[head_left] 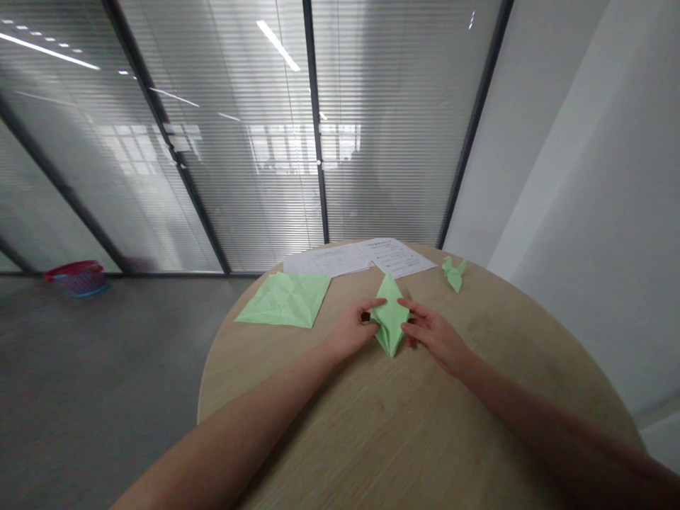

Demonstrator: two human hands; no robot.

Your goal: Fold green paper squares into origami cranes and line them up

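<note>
A piece of green paper (390, 314), folded into a long diamond, lies between my hands with one point toward me. My left hand (355, 327) grips its left edge, thumb and index finger on the paper. On the opposite edge, my right hand (431, 333) holds the paper with its fingertips; its lower fingers are partly hidden. To the left lies a creased green sheet (285, 299), spread flat. A small folded green paper figure (454, 273) rests at the back right.
Printed white sheets (394, 256) lie at the far edge of the round wooden table (372, 432). Behind it stand glass panels with blinds (393, 142), and a white wall (600, 212) rises at right. A red and blue basket (79, 279) sits on the floor at left.
</note>
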